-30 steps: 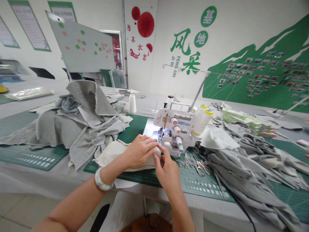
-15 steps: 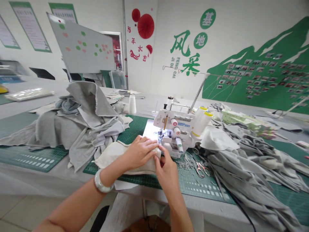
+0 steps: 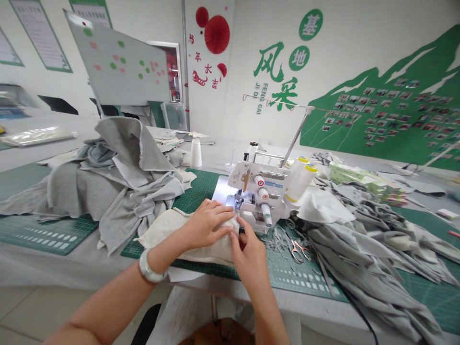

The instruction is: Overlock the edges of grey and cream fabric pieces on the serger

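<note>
A cream piece of fabric (image 3: 165,229) lies on the green cutting mat, its right end at the front of a white overlock sewing machine (image 3: 264,177). My left hand (image 3: 208,224) rests across the fabric with its fingers reaching toward the lit needle area; it presses the cloth near its right edge. My right hand (image 3: 247,247) pinches that edge between thumb and fingers, just below the machine's presser foot. The fingertips of both hands nearly meet. The exact spot where the cloth meets the needle is hidden behind my fingers.
Heaped grey fabric (image 3: 118,177) lies left; more grey fabric (image 3: 366,258) is piled right. Scissors (image 3: 297,250) and thread scraps (image 3: 278,239) sit beside the machine. Thread cones (image 3: 302,179) stand behind it, and a white cone (image 3: 196,153) stands farther left. A black cable (image 3: 355,304) crosses the table's front edge.
The view has shifted slightly. Both hands stay at almost the same place on the cream fabric, and the fabric near the fingertips looks a little more bunched.
</note>
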`<action>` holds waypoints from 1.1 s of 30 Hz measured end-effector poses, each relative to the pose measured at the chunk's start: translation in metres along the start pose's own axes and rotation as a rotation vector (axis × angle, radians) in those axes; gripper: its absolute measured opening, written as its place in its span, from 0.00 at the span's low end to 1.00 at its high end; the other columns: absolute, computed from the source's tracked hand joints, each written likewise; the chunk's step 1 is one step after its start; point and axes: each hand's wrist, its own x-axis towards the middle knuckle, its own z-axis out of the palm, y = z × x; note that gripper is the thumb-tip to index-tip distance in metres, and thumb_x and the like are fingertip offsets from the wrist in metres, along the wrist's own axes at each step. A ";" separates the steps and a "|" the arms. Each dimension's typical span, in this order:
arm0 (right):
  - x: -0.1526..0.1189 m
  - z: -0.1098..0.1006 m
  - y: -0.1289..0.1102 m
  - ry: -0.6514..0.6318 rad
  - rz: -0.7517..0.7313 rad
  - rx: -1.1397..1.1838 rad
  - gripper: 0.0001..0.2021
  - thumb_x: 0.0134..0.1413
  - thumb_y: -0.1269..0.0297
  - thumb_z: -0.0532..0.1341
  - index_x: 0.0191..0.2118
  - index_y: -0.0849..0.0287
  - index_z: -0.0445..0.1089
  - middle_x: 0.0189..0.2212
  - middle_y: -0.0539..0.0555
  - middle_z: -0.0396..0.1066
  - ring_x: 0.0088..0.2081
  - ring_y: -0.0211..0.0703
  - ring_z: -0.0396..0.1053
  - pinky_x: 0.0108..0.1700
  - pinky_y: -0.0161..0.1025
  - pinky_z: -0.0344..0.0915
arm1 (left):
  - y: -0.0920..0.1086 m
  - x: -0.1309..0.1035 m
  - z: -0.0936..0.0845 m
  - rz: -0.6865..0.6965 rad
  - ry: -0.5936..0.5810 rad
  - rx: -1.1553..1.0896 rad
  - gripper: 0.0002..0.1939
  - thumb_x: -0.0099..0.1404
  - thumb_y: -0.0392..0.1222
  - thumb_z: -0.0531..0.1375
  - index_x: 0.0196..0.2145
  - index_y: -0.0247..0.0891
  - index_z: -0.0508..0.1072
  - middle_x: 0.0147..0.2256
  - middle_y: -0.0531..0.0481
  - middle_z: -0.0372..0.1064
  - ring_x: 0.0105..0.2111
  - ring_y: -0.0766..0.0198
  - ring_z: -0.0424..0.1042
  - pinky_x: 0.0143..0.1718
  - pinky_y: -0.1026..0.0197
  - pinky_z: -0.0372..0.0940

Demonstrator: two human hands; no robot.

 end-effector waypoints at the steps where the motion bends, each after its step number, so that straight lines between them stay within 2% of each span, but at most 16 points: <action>1: 0.000 0.000 0.000 0.000 -0.005 -0.002 0.21 0.61 0.62 0.53 0.57 0.62 0.64 0.28 0.53 0.76 0.28 0.44 0.73 0.33 0.36 0.64 | 0.000 0.000 0.000 -0.002 -0.001 0.001 0.18 0.68 0.46 0.55 0.54 0.42 0.69 0.54 0.46 0.68 0.52 0.54 0.64 0.50 0.51 0.56; 14: -0.001 -0.001 -0.002 -0.010 -0.003 -0.036 0.21 0.59 0.64 0.52 0.57 0.63 0.64 0.26 0.52 0.75 0.27 0.42 0.71 0.31 0.35 0.62 | -0.009 0.006 0.000 -0.007 -0.023 -0.009 0.20 0.68 0.49 0.54 0.55 0.41 0.68 0.55 0.44 0.67 0.53 0.53 0.64 0.52 0.50 0.55; 18: -0.001 0.000 -0.002 0.007 -0.035 -0.085 0.21 0.58 0.65 0.52 0.56 0.61 0.66 0.25 0.51 0.74 0.23 0.40 0.68 0.28 0.33 0.58 | -0.008 0.008 0.001 -0.025 -0.017 0.014 0.20 0.71 0.46 0.50 0.57 0.40 0.67 0.56 0.43 0.66 0.55 0.54 0.63 0.53 0.49 0.55; 23: -0.001 0.005 -0.001 -0.009 -0.056 -0.056 0.19 0.58 0.67 0.52 0.54 0.57 0.68 0.28 0.51 0.75 0.25 0.40 0.69 0.29 0.33 0.59 | 0.003 0.008 0.004 -0.028 0.057 0.075 0.17 0.72 0.39 0.47 0.50 0.36 0.71 0.53 0.41 0.68 0.54 0.54 0.64 0.54 0.49 0.56; 26: 0.000 0.007 0.000 -0.021 -0.048 -0.028 0.20 0.59 0.67 0.51 0.55 0.57 0.67 0.31 0.52 0.76 0.27 0.41 0.71 0.31 0.33 0.61 | 0.004 0.009 0.007 -0.041 0.072 0.017 0.16 0.72 0.39 0.48 0.48 0.35 0.72 0.49 0.42 0.71 0.50 0.56 0.67 0.53 0.52 0.60; 33: -0.001 0.006 0.000 -0.022 -0.028 -0.048 0.21 0.58 0.66 0.52 0.56 0.57 0.67 0.27 0.51 0.73 0.25 0.40 0.67 0.30 0.33 0.58 | 0.000 0.011 0.010 -0.096 0.075 -0.001 0.16 0.70 0.41 0.50 0.51 0.34 0.70 0.52 0.41 0.69 0.53 0.54 0.66 0.56 0.50 0.60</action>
